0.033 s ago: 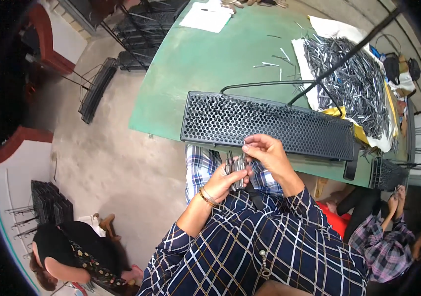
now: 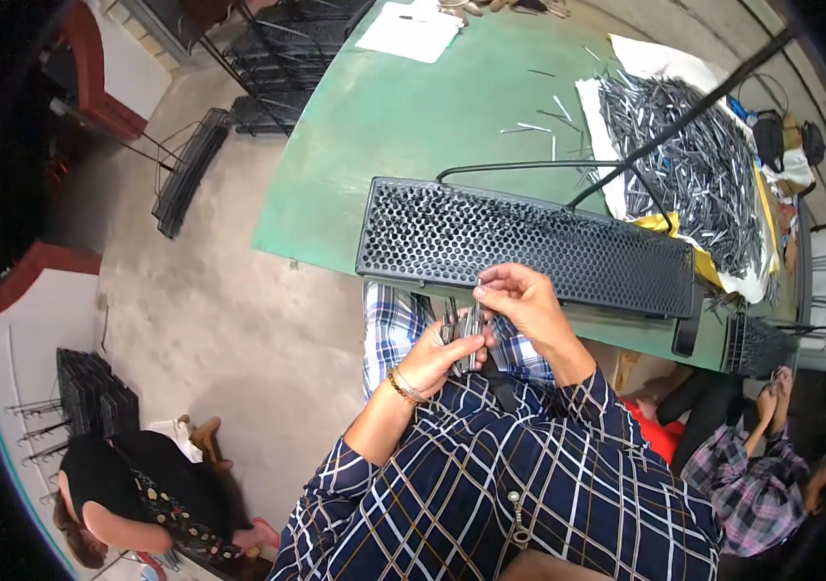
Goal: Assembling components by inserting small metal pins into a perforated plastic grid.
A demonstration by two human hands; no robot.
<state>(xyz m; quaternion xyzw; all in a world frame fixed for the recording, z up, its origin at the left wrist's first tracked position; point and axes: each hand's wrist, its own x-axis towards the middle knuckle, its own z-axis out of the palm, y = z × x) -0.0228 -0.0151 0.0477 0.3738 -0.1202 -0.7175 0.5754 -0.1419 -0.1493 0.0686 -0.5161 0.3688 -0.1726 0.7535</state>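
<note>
My left hand (image 2: 429, 359) is closed around a bunch of thin dark and silvery sticks (image 2: 466, 329), held upright in front of my lap. Over that bunch, the thumb and fingers of my right hand (image 2: 526, 302) pinch the top of one thin stick; its exact kind is too small to make out. Just beyond my hands, a long black perforated tray (image 2: 529, 247) rests at the table's near edge. Many of its left-hand holes look filled with dark pieces, while those to the right show as a plain grid.
On the green table (image 2: 336, 184) a large heap of thin sticks (image 2: 689, 145) lies on white sacking. A black rod frame (image 2: 616, 174) rises from the tray towards the upper right. One person (image 2: 142, 494) sits at lower left, another (image 2: 752, 474) at right. More black racks (image 2: 190, 174) stand on the floor.
Both hands keep the same pose and grip. Only a very slight shift of the whole view shows.
</note>
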